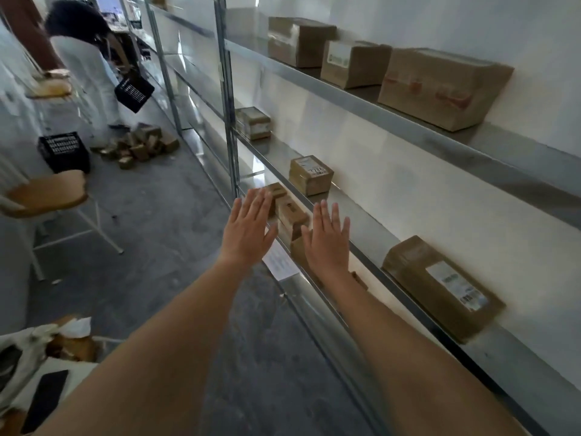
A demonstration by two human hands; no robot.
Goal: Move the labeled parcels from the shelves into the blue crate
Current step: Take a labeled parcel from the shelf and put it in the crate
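2 bare forearms, no sleeves in view, end in a ringless left grip [248, 228] and right grip [328, 239].

One head-worn view looks forward and down along the shelves [345, 196], close beside them, with the floor [176, 234] to their left.

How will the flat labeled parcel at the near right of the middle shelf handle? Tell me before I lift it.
The flat parcel lies low and wide, so it probably won't tip or roll. Its wrinkled brown wrap suggests some give. The metal shelf looks smooth, so it may slide easily.
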